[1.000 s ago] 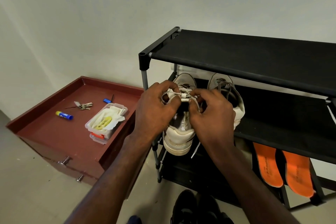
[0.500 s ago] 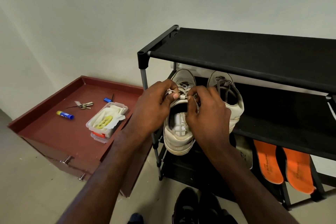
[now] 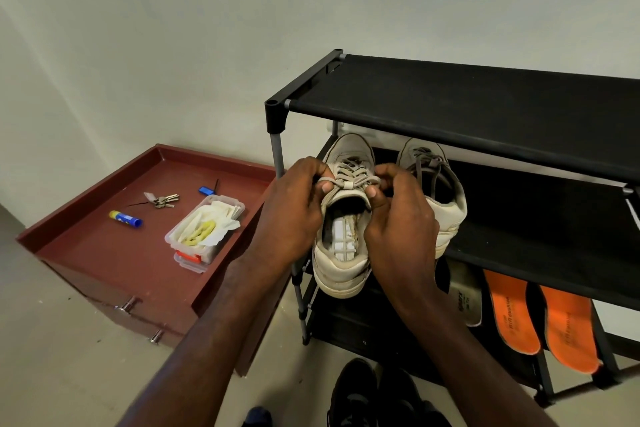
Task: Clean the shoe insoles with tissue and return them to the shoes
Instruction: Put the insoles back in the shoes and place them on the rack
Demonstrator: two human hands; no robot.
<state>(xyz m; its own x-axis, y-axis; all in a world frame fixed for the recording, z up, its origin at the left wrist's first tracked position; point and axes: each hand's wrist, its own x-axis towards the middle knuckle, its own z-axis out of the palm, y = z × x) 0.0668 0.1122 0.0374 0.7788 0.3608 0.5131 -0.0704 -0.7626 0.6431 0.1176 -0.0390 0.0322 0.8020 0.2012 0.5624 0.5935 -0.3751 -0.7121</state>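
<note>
I see my left hand (image 3: 294, 215) and right hand (image 3: 398, 218) each pinching the grey lace (image 3: 349, 180) of the worn white leather sneaker (image 3: 341, 267) on the black fabric shoe rack (image 3: 485, 104). Two orange foam insoles (image 3: 540, 319) lean on the rack's lower shelf; their print is unreadable.

Soft, even indoor light; sharp focus throughout; faint shadow at the frame's upper left; wide-angle bending toward the edges.
</note>
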